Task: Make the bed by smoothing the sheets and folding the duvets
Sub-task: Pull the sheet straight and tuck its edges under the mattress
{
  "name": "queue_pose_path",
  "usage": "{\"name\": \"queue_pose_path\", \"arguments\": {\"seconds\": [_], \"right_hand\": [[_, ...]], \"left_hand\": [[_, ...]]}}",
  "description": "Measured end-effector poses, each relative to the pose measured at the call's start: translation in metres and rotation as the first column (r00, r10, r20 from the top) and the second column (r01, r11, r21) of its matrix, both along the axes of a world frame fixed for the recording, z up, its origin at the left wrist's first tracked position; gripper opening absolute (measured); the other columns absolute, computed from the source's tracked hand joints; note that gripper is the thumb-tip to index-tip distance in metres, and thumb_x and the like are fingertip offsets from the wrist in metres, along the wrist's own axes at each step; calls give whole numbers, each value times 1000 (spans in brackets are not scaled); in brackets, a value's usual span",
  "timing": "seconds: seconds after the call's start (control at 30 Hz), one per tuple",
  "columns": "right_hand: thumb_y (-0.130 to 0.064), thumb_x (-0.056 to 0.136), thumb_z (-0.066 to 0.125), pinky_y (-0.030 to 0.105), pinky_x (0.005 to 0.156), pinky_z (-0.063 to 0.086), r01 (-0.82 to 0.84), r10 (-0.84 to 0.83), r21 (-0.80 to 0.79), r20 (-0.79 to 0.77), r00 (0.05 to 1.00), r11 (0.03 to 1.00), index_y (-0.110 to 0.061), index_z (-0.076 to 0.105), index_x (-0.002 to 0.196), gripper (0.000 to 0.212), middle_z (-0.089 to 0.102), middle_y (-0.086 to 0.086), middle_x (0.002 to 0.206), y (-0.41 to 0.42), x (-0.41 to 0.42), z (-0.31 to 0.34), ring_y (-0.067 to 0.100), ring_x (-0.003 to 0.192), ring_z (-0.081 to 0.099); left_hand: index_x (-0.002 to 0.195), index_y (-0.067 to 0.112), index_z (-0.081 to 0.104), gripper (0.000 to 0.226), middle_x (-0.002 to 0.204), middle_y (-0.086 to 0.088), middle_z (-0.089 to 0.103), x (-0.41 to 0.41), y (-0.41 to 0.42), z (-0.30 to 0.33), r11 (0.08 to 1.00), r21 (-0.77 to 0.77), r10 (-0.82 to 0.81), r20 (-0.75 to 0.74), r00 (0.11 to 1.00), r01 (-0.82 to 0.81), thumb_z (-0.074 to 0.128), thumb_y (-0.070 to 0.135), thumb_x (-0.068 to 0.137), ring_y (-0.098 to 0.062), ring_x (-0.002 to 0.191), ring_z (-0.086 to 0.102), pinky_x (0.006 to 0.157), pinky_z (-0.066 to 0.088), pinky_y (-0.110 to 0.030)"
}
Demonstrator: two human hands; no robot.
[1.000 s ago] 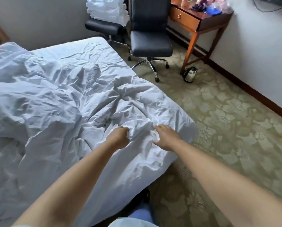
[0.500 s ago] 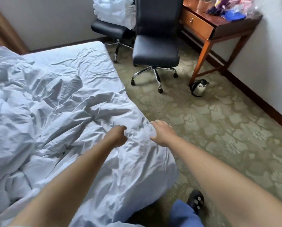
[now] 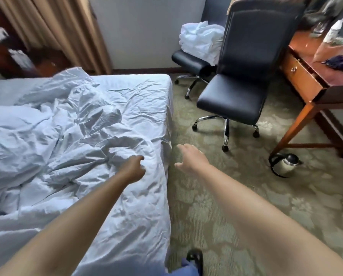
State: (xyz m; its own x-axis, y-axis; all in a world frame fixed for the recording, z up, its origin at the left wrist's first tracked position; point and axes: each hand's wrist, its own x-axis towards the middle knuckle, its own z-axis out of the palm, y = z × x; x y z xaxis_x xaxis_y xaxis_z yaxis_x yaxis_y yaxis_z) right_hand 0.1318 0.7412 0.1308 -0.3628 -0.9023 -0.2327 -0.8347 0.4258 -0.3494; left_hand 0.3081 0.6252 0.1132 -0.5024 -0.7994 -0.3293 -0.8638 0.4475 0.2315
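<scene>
Now left hand (image 3: 134, 168) fisted over rumpled duvet (image 3: 47, 136), grip unclear; right hand (image 3: 188, 158) loose above carpet (image 3: 236, 196).

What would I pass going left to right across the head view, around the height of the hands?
Crumpled duvet → left hand on the bedding → right hand over the carpet → kettle on the floor.

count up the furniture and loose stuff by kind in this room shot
bed: 1
duvet: 1
office chairs: 2
wooden desk: 1
kettle on the carpet: 1
pile of white linen on the far chair: 1
Total: 7
</scene>
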Motion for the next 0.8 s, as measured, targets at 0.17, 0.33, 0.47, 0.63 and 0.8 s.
{"name": "queue_pose_path", "arguments": {"seconds": [0.17, 0.33, 0.47, 0.63, 0.8], "right_hand": [[-36, 89, 62, 39, 108, 35, -164, 163, -10, -48, 985, 986, -20, 29, 147, 68, 36, 4, 145, -52, -38, -1, 24, 134, 35], [-32, 90, 59, 38, 107, 36, -323, 330, 89, -75, 941, 942, -19, 27, 149, 68, 32, 4, 149, -133, -87, -1, 24, 138, 31], [-30, 89, 58, 40, 105, 38, -425, 437, 120, -102, 894, 897, -18, 29, 146, 65, 34, 8, 146, -199, -121, 0, 27, 135, 34], [-28, 89, 57, 42, 103, 40, -520, 536, 151, -96, 839, 841, -18, 27, 148, 67, 32, 8, 148, -286, -153, -11, 28, 135, 33], [-28, 90, 57, 41, 105, 37, -636, 645, 117, -62, 762, 763, -18, 24, 149, 69, 29, 8, 151, -388, -186, -30, 29, 137, 30]], "left_hand": [[139, 17, 46, 51, 144, -6, 46, -33, -37, -8, 991, 8, 135, -54, 989, -135, 51, 14, 88, -23, 130, 44, 97, 38, -29], [135, 16, 50, 48, 140, -11, 50, -81, -107, -25, 963, 109, 259, -135, 956, -246, 49, 16, 86, -28, 125, 49, 99, 42, -33], [138, 13, 46, 49, 143, -10, 45, -110, -153, -20, 928, 131, 366, -158, 917, -348, 49, 13, 89, -27, 131, 43, 103, 38, -33], [138, 14, 46, 52, 145, -9, 43, -123, -205, -26, 881, 157, 464, -114, 878, -445, 49, 13, 86, -24, 131, 43, 106, 37, -33], [139, 17, 44, 52, 148, -8, 35, -145, -267, -39, 790, 156, 608, -77, 791, -592, 47, 12, 87, -25, 131, 42, 106, 37, -34]]}}
